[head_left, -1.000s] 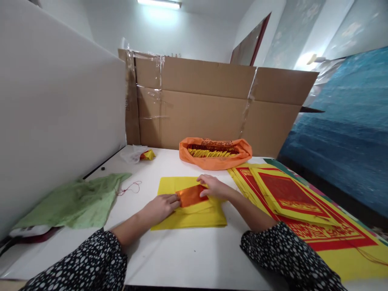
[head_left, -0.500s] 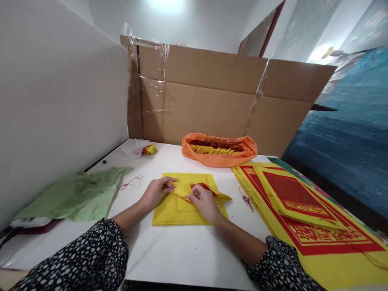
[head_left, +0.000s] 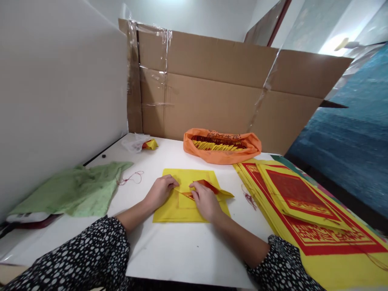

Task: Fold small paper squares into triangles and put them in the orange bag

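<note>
A piece of folded joss paper (head_left: 224, 194), yellow outside with red and gold showing inside, is between my hands. My left hand (head_left: 160, 192) pinches its left end, fingertips and thumb pressed together. My right hand (head_left: 206, 202) is closed on its middle, fingers on top; the pointed right end sticks out beyond the knuckles. Under both hands a stack of yellow paper sheets (head_left: 169, 214) lies flat on the white table (head_left: 172, 250). My fingers hide part of the fold.
An orange bag (head_left: 206, 157) full of folded yellow papers stands at the back, before a cardboard panel (head_left: 212, 93). On the right are printed red-and-yellow papers (head_left: 303, 194) and red string (head_left: 250, 198). Left are a green cloth (head_left: 87, 190) and a clear plastic bag (head_left: 133, 142).
The view has shifted slightly. My left fingers have closed from a looser curl into a pinch at the fold's left end. My right fingers have straightened a little over the paper.
</note>
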`<action>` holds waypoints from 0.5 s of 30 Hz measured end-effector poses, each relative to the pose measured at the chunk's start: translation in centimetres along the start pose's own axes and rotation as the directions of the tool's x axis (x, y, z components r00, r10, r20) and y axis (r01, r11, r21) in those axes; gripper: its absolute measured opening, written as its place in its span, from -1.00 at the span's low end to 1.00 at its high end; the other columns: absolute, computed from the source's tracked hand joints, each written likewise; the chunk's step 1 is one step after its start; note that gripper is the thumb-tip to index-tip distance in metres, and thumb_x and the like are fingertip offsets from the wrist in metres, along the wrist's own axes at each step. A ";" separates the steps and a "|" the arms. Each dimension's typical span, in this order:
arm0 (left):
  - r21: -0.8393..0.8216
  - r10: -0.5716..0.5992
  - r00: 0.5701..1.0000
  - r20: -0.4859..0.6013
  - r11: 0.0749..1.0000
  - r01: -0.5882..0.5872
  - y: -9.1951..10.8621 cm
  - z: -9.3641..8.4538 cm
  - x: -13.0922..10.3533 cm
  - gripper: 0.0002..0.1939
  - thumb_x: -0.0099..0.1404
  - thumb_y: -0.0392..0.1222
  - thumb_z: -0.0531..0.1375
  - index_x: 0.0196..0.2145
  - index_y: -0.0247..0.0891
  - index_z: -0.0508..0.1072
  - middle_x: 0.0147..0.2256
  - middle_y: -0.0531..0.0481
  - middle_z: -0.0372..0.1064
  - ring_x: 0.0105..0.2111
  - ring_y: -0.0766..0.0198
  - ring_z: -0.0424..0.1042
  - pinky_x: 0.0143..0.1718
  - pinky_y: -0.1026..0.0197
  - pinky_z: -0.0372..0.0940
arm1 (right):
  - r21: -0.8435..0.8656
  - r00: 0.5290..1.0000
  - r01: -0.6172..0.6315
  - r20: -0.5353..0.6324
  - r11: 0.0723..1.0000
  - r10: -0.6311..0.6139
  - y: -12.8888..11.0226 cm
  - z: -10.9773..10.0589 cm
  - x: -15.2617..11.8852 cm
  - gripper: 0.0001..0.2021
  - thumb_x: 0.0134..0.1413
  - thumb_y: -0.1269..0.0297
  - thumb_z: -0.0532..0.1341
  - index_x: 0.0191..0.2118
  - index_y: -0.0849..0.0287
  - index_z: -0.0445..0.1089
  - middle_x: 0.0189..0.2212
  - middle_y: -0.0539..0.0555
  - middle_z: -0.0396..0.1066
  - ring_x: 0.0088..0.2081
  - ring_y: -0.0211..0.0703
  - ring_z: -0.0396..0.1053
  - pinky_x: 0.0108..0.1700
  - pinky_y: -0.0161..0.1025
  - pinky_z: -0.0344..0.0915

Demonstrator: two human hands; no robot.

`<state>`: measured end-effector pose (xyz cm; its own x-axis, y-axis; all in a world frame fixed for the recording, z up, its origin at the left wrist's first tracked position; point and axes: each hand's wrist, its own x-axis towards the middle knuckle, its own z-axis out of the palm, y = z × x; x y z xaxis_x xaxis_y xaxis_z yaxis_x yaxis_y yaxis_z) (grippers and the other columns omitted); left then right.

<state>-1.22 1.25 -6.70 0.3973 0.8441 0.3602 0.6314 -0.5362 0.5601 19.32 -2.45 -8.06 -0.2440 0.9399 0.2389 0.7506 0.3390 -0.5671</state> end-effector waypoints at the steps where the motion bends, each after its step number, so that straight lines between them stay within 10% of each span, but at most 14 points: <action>1: -0.002 0.002 1.000 -0.002 1.000 -0.002 0.0 0.1 0.0 -0.74 0.24 -0.44 0.06 -0.37 -0.25 0.52 -0.34 -0.02 0.45 -0.31 0.22 0.45 -0.24 0.21 0.31 | -0.004 1.000 0.004 0.002 1.000 -0.004 0.0 0.0 0.0 -0.77 0.23 0.45 0.04 -0.08 0.09 0.35 -0.15 0.09 0.48 -0.11 -0.06 0.42 -0.12 -0.18 0.27; 15: 0.052 0.056 0.998 0.002 0.997 -0.056 -0.7 0.7 0.1 -0.74 0.29 -0.42 0.05 -0.35 -0.28 0.54 -0.35 -0.04 0.42 -0.35 0.25 0.42 -0.29 0.22 0.32 | -0.204 0.999 0.005 0.038 0.979 0.002 0.0 0.4 0.2 -0.76 0.25 0.42 0.04 -0.09 0.07 0.40 -0.23 0.10 0.45 -0.26 -0.09 0.40 -0.26 -0.23 0.25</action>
<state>-1.14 1.74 -7.62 0.4337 0.8125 0.3896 0.6416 -0.5821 0.4996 19.06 -2.22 -8.33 -0.2655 0.9416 0.2071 0.8586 0.3286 -0.3935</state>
